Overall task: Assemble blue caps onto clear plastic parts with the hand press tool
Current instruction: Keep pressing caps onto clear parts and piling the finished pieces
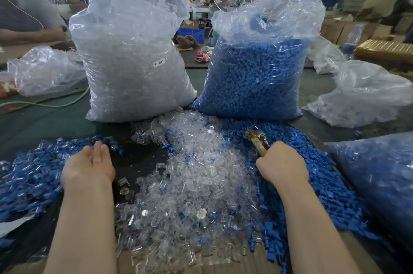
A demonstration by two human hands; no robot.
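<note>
While the left hand lies palm-up with its fingers loosely extended and nothing in them, the right hand is closed in a fist around the handles of the hand press tool. Tool head is metal, points up and away from the wrist; handles yellowish, worn. Whether a part sits in its head: cannot tell.

Left hand hovers at the edge of a heap of assembled blue-and-clear pieces. Between the 2 forearms: heap of loose clear plastic parts, a few blue caps mixed in. Right hand sits over the heap of loose blue caps.

Behind, 2 upright bags on the green table: bag of clear parts, labelled SJ-017, left; bag of blue caps, right.
</note>
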